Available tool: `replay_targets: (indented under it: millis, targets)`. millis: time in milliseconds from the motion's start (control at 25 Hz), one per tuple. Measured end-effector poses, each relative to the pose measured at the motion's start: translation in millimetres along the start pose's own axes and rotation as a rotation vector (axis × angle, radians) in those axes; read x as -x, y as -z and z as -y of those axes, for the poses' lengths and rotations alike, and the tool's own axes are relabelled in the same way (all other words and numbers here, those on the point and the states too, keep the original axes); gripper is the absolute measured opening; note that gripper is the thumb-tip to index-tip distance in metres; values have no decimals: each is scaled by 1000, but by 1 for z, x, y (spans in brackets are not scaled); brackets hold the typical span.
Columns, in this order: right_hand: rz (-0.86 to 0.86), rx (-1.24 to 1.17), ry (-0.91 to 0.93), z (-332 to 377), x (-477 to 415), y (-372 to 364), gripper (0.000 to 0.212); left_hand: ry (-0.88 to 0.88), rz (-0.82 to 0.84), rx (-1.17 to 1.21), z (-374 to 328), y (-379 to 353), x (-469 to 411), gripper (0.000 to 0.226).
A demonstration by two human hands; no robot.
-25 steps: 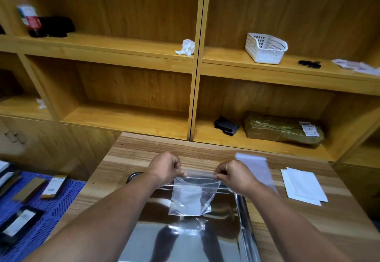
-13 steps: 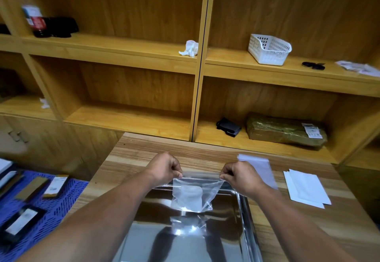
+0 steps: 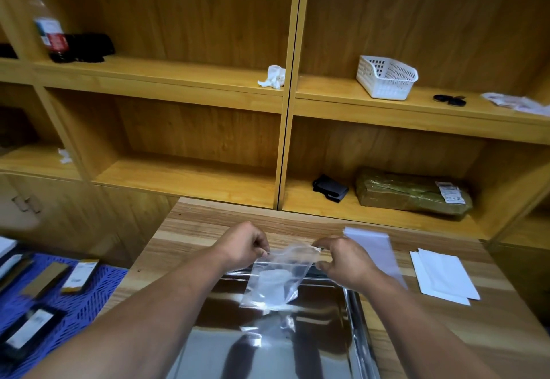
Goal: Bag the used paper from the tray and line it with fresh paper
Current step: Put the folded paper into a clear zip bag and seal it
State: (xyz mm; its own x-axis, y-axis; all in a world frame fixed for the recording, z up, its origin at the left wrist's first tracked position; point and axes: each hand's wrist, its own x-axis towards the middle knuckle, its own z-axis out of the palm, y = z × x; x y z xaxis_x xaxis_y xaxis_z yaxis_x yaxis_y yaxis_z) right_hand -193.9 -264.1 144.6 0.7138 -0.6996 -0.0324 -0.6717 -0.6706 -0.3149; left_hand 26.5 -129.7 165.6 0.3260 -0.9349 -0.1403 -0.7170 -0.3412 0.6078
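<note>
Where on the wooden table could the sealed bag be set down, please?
Bare wood lies along the table behind the hands, and left of the metal tray. The right side is crowded: a clear sleeve and white paper sheets lie there. Both hands hold the plastic bag over the tray.

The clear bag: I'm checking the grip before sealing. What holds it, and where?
Both hands hold the clear bag by its top edge: left hand at the left corner, right hand at the right. Crumpled paper sits inside.
</note>
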Motion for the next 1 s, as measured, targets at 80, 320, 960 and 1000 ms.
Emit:
replay_targets:
  millis: [80,320,960,1000]
  targets:
    - [11,-54,39,14,-1,-5,62,-22,10,-13,-6,-1,0,9]
    - [-51,-51,122,36,-6,-5,69,-73,4,-104,-13,-3,3,14]
    - [104,-358,-84,15,1,7,8,-73,-59,-18,-20,1,12,21]
    - [103,-359,-103,10,4,8,11,-65,-62,-16,-16,3,12,21]
